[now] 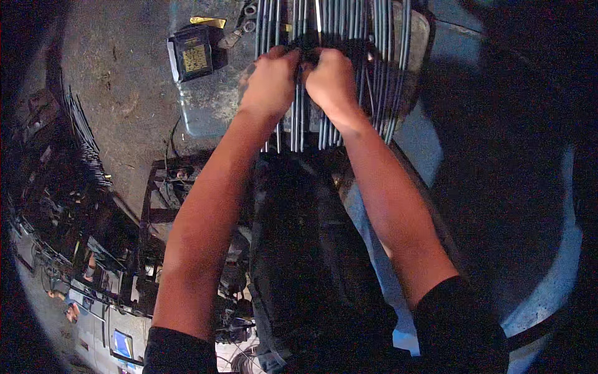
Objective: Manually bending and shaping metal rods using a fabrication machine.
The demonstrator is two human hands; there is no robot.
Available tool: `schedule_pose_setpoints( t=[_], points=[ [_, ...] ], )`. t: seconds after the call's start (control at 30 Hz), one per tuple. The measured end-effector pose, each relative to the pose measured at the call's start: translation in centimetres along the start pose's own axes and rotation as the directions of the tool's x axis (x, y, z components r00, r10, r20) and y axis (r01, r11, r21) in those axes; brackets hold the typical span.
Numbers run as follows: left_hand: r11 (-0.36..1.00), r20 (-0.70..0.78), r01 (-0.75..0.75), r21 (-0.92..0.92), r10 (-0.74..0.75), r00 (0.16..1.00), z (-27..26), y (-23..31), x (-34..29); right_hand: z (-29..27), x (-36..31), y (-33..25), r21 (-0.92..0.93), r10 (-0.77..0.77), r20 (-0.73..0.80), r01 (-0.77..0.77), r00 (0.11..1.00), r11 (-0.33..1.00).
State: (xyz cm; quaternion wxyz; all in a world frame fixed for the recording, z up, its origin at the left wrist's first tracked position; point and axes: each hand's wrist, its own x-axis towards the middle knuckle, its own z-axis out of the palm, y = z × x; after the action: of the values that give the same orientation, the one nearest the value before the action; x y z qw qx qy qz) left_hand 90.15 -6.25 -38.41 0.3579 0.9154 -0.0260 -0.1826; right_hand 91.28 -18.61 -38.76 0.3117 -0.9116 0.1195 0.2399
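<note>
Thin grey metal rods (298, 124) lie side by side, lengthwise away from me, across a worn dark tabletop (215, 103). Over them, my left hand (271, 81) has its fingers curled and pinched together. Close on its right, my right hand (331, 81) is closed in the same way, knuckles up. Both sets of fingertips meet in a dark, shadowed patch above the middle rods. Whatever is between the fingers is hidden there. Gaps split the rods into groups, and some on the right slant a little.
A black packet with yellow print (190, 53) lies left of the rods, near a yellow strip (208, 22) and metal rings (250, 26). More rods (87, 140) are bundled at the far left. Dark metal frames (156, 206) stand lower left. A blue surface (430, 137) lies on the right.
</note>
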Motion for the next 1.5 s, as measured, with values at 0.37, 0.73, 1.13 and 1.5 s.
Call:
schedule_pose_setpoints(
  t=[0.37,0.73,1.13,1.5],
  points=[
    [0.990,-0.016,-0.133,0.056,0.134,0.991,1.4,-1.1,0.5,-0.3,0.3,0.6,0.063,-0.034,0.012,0.033,0.999,0.997],
    [0.984,-0.015,-0.144,0.108,0.147,0.989,1.2,-0.6,0.4,0.4,0.5,2.0,0.085,-0.040,-0.007,0.040,0.999,0.996],
    [0.975,-0.028,-0.152,0.160,0.158,0.987,1.6,-0.8,0.3,0.0,0.0,1.4,0.130,-0.098,-0.043,0.103,0.994,0.986],
    [0.979,-0.057,-0.121,0.165,0.132,0.990,1.9,-0.6,0.2,0.6,0.7,2.2,0.037,-0.068,-0.025,0.068,0.997,0.997]
  ],
)
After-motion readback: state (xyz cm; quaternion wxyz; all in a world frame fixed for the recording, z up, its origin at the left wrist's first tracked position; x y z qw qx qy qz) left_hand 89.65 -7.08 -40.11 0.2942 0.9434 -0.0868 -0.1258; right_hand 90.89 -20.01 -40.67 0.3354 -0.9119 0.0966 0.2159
